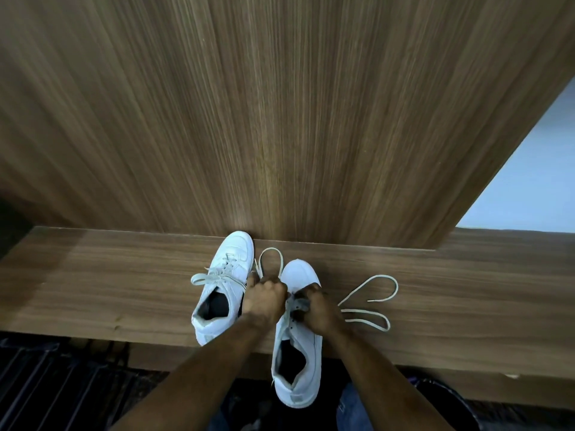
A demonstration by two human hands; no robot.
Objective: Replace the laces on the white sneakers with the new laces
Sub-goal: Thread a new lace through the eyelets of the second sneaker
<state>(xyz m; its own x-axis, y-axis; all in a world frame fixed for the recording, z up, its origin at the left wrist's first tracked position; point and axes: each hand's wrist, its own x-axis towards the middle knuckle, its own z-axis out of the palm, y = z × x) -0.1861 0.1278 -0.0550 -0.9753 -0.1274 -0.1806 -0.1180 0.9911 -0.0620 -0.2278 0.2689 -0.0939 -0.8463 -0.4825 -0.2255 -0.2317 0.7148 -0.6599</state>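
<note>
Two white sneakers lie on a narrow wooden shelf [124, 281]. The left sneaker [222, 284] is laced, its bow spread to the left. The right sneaker [298, 343] points away from me, with its heel hanging over the shelf's front edge. My left hand [264, 298] is closed on a cream lace at that shoe's left eyelets; a loop of the lace [272, 259] arcs beyond the fist. My right hand [320, 309] pinches the lace at the tongue. Loose lace loops [370, 303] trail on the shelf to the right.
A tall wood panel [280, 119] rises straight behind the shelf, touching the left sneaker's toe. A pale wall [535, 169] shows at the right. Below the shelf are a dark ribbed floor [46, 384], my blue-jeaned knee [354, 409] and a dark round object [445, 399].
</note>
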